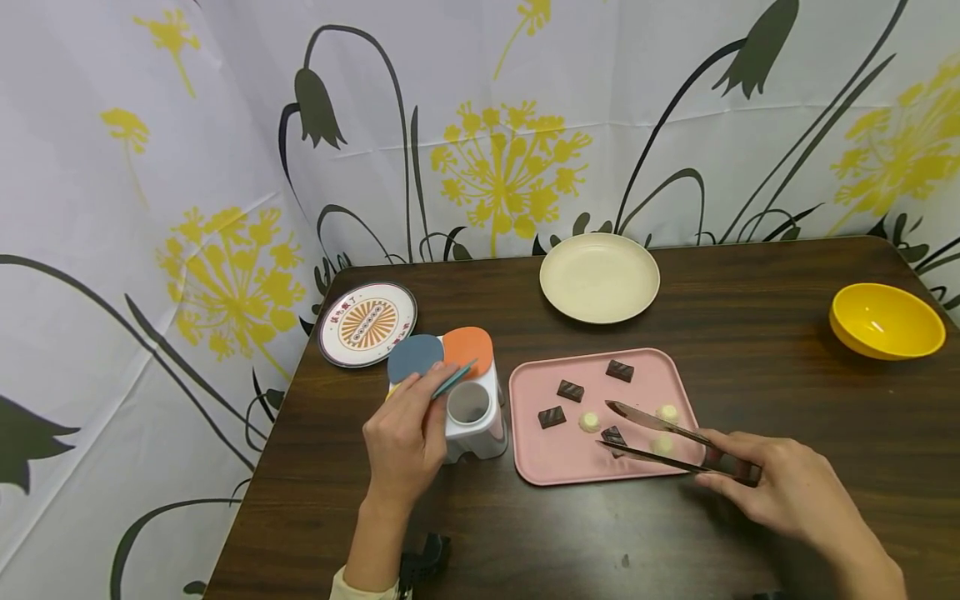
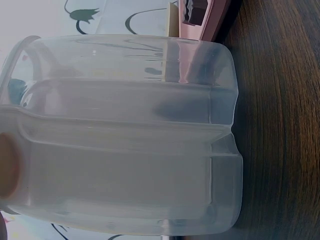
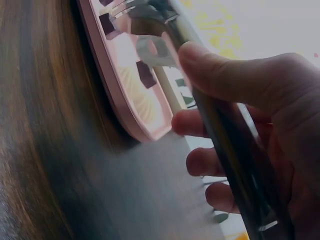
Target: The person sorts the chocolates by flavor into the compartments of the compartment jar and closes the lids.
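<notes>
Your right hand grips the metal tongs, fingers curled round the handles. The tong tips stand apart over the pink tray, on either side of a dark chocolate piece. The tray lies near the middle of the bench, closer to its front edge, and carries four dark pieces and three pale round sweets.

Your left hand holds the white translucent container just left of the tray, its fingers curled against the side. A teal lid is pinched at the fingertips. One compartment stands open.

A patterned plate sits near the left edge. A cream plate sits toward the back edge. A yellow bowl sits near the right edge.
</notes>
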The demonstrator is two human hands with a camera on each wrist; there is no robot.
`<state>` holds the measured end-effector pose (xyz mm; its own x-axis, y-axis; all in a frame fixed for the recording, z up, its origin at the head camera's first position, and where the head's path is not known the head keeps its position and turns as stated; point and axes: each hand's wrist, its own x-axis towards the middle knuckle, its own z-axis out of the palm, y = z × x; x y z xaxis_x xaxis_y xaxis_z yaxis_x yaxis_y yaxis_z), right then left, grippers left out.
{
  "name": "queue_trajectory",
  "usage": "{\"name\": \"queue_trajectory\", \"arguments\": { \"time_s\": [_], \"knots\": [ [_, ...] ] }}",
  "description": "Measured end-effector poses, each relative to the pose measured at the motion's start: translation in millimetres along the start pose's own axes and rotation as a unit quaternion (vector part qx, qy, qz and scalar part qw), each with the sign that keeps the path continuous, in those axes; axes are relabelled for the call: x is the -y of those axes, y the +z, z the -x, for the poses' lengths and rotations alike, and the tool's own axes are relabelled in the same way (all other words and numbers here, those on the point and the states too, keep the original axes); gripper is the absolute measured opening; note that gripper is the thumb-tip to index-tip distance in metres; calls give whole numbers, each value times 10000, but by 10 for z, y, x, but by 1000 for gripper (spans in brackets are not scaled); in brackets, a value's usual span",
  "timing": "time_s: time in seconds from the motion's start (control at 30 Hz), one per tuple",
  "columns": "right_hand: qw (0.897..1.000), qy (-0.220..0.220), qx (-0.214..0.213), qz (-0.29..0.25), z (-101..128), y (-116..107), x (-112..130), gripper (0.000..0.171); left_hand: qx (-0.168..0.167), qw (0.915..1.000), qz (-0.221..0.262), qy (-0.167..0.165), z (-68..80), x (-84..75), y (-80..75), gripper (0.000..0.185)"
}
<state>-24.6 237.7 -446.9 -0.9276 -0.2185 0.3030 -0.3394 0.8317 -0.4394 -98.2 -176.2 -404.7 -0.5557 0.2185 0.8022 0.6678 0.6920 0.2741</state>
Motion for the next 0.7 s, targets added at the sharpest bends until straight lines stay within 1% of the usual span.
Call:
{"name": "queue_trajectory", "arguments": {
  "time_s": [0.13, 0.4, 0.7],
  "knots": [
    [9999, 32, 104, 113, -1, 23, 18, 50, -4, 10000, 10, 3, 3, 0, 2, 27],
    [9999, 53, 85, 141, -4, 39, 22, 49, 8, 10000, 16, 9, -4, 1, -2, 27],
    [9995, 8, -3, 319, -30, 25, 44, 41, -39, 10000, 5, 42, -2, 2, 4, 27]
  ]
}}
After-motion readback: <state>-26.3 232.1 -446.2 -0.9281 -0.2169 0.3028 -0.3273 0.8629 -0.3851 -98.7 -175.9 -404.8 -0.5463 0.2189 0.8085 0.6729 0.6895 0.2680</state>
